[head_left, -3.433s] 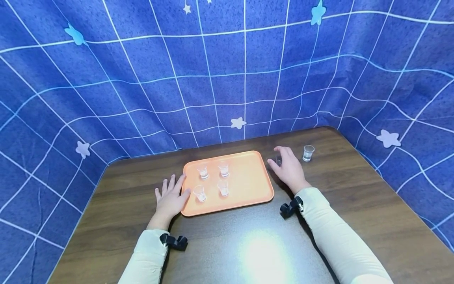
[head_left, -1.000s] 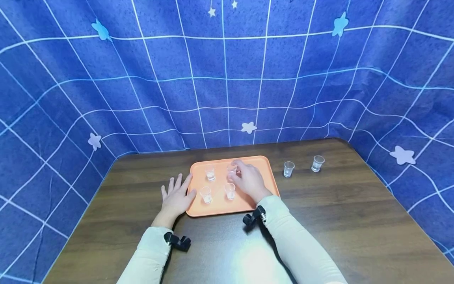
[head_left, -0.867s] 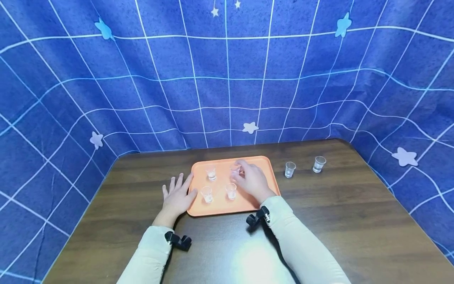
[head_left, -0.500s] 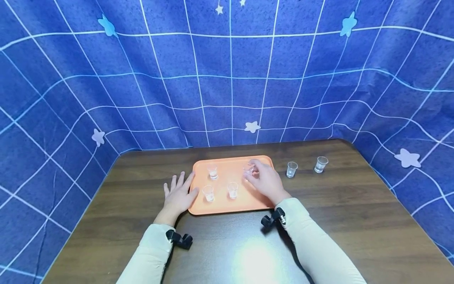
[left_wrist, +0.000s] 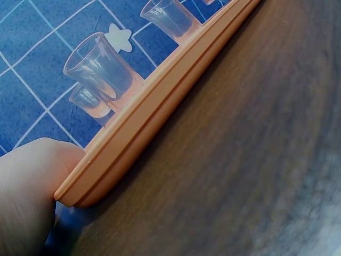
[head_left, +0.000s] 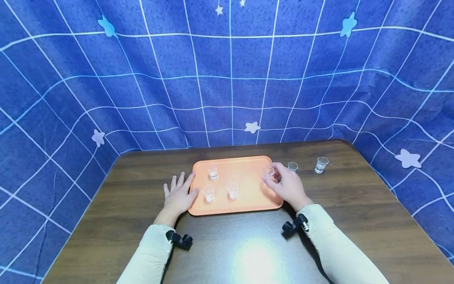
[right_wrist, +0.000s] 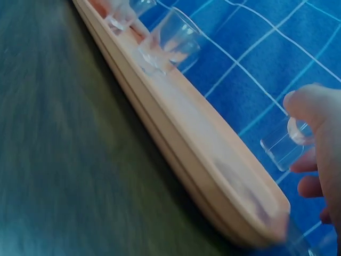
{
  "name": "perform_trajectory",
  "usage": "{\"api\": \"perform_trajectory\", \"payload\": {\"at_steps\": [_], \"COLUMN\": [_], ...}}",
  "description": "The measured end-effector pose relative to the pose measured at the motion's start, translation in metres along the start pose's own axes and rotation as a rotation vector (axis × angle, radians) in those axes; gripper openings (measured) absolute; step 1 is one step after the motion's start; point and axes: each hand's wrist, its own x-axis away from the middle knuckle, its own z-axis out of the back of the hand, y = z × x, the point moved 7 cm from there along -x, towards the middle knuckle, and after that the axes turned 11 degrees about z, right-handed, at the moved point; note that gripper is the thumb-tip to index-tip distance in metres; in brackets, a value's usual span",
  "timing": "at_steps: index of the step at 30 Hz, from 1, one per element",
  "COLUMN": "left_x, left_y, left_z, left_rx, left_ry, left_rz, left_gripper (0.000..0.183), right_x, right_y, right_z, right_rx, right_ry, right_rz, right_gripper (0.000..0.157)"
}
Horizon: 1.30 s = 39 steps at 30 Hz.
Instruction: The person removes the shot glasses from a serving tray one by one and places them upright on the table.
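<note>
An orange tray (head_left: 248, 197) lies on the wooden table, with three clear shot glasses standing on its left half: a back one (head_left: 213, 172), a front-left one (head_left: 208, 193) and a front-right one (head_left: 232, 191). My left hand (head_left: 177, 197) rests at the tray's left edge, fingers spread, thumb over the rim. Over the tray's right end, my right hand (head_left: 286, 184) pinches another shot glass (head_left: 268, 172) between thumb and fingers. In the right wrist view this held shot glass (right_wrist: 282, 145) hangs above the tray, apart from it.
Right of the tray, two more shot glasses stand on the table (head_left: 354, 213): a nearer one (head_left: 293, 166), partly hidden behind my right hand, and a farther one (head_left: 320, 165). A blue curtain (head_left: 213, 86) with white lines and stars hangs behind the table.
My right hand first left a glass on the table, then took the back-right glass from the tray's group and carried it rightward to the tray's right end. My left hand stayed at the rim.
</note>
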Motion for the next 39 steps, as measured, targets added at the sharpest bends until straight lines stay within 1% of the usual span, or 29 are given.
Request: {"api": "perform_trajectory", "payload": {"at_steps": [6, 11, 23, 27, 35, 39], "left_x": [0.002, 0.001, 0.001, 0.001, 0.001, 0.002], "left_y": [0.000, -0.002, -0.002, -0.002, -0.002, 0.001], "left_z": [0.002, 0.001, 0.002, 0.002, 0.000, 0.002], "left_rx": [0.013, 0.012, 0.006, -0.002, -0.005, 0.007], "left_ry": [0.006, 0.011, 0.023, 0.024, 0.011, 0.018], "left_rz": [-0.004, -0.007, -0.009, -0.005, -0.002, -0.005], "left_gripper": [0.068, 0.068, 0.067, 0.067, 0.068, 0.068], "right_x": [0.014, 0.027, 0.049, 0.055, 0.065, 0.069], "right_y": [0.010, 0.020, 0.043, 0.052, 0.068, 0.075], "right_z": [0.017, 0.027, 0.053, 0.060, 0.071, 0.079], "right_rx": [0.041, 0.059, 0.108, 0.126, 0.170, 0.183], "right_ry": [0.037, 0.046, 0.010, -0.002, -0.042, -0.042], "right_rz": [0.072, 0.089, 0.074, 0.051, 0.038, 0.025], "right_gripper": [0.042, 0.044, 0.040, 0.040, 0.040, 0.040]}}
